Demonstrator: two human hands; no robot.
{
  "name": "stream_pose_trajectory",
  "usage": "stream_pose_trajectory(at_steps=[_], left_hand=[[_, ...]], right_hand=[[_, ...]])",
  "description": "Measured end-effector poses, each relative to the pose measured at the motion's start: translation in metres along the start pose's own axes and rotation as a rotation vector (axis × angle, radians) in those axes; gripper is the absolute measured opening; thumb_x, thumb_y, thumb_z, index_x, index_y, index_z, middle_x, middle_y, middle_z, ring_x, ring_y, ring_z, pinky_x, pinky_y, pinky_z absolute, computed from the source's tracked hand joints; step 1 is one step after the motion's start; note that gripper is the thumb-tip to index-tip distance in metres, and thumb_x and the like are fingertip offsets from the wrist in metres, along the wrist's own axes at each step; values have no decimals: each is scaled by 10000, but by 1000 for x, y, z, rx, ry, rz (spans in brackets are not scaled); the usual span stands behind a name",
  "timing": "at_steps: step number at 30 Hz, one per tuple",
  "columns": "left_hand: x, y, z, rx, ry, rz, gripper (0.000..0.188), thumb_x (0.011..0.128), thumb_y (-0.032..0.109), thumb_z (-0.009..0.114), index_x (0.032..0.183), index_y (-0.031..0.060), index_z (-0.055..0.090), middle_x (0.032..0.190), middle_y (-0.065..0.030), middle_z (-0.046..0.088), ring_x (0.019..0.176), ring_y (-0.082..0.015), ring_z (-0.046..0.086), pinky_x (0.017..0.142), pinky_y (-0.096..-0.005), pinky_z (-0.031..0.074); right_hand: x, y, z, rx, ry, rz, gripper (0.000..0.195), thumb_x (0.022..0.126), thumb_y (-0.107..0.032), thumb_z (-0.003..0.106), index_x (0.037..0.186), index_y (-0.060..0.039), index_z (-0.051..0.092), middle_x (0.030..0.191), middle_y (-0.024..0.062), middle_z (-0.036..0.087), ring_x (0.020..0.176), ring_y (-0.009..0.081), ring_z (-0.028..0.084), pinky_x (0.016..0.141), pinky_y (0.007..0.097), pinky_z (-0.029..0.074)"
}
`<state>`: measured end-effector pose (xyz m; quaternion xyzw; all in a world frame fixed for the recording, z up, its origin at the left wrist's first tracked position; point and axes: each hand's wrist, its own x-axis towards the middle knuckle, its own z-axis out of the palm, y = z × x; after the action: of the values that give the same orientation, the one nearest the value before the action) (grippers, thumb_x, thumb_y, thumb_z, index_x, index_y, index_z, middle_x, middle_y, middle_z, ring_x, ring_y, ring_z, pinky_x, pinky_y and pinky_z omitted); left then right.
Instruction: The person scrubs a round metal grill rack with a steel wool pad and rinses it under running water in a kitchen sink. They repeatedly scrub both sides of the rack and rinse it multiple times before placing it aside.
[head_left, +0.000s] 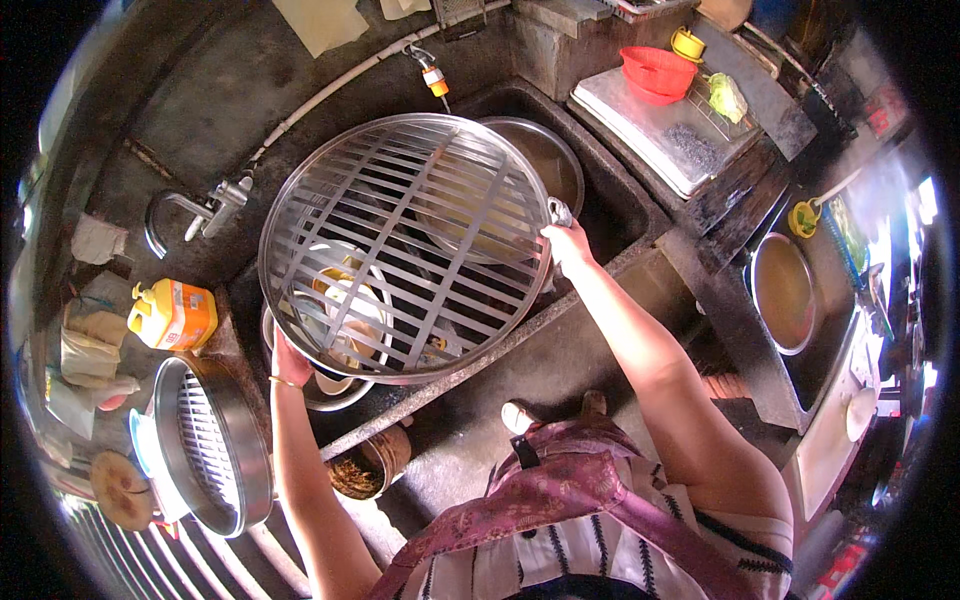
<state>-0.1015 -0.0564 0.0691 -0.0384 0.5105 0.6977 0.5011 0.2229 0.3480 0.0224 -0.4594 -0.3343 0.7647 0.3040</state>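
Note:
A large round metal steamer tier (405, 251) with a slatted base is held tilted over the sink by both my hands. My left hand (291, 361) grips its lower left rim, the fingers partly hidden behind the metal. At the right rim is my right hand (570, 244), with a small grey wad (559, 211) at its fingers; I cannot tell if it is a scourer or a rag. Through the slats, bowls (360, 307) show in a basin (322, 401) at the sink's left. A metal basin of water (551, 161) sits behind the tier.
The dark stone sink (622, 202) has a rough front edge. A curved faucet (180, 206) and a yellow jug (176, 315) stand left. Another steamer tier (244, 450) rests upright on its side. A red plastic basket (656, 75) is at the back right; a bucket (386, 457) sits below.

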Motion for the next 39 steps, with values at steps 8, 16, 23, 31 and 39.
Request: stream_pose_trajectory(at_steps=[8, 16, 23, 31, 39], left_hand=[[23, -55, 119, 1488, 478, 877, 538, 828, 185, 561, 1305, 64, 343, 1349, -197, 306, 1263, -331, 269, 1031, -420, 222], [79, -117, 250, 1895, 544, 568, 808, 740, 525, 559, 1370, 154, 215, 1386, -275, 125, 1269, -488, 49, 1008, -558, 162], [84, -116, 252, 1940, 581, 466, 813, 727, 497, 574, 1380, 195, 195, 1415, -220, 106, 1292, -441, 68, 1006, -575, 99], [85, -120, 253, 1950, 646, 409, 709, 789, 493, 462, 1381, 202, 201, 1427, -199, 90, 1300, -426, 59, 1008, -573, 82], [93, -119, 255, 1958, 573, 352, 733, 778, 455, 519, 1378, 179, 203, 1420, -221, 78, 1289, -453, 47, 1005, -580, 98]], right_hand=[[-21, 21, 10, -11, -122, -364, 344, 776, -118, 621, 1070, -43, 461, 833, 19, 540, 656, 84, 476, 560, 209, 409], [55, -4, 24, -334, -258, -447, 310, 903, -280, 409, 928, 1, 537, 922, 168, 564, 901, 316, 523, 795, 354, 406], [220, 50, -7, -1664, -502, -976, 345, 764, -368, 566, 988, -106, 579, 1072, 89, 518, 1012, 306, 478, 834, 452, 411], [161, -14, 16, -119, -524, 139, 373, 875, -312, 511, 1097, -15, 544, 1010, 76, 605, 914, 155, 543, 820, 288, 413], [162, -32, 68, -536, -674, -242, 624, 889, -527, 300, 1296, -58, 363, 1288, 134, 415, 1201, 236, 380, 1005, 303, 263]])
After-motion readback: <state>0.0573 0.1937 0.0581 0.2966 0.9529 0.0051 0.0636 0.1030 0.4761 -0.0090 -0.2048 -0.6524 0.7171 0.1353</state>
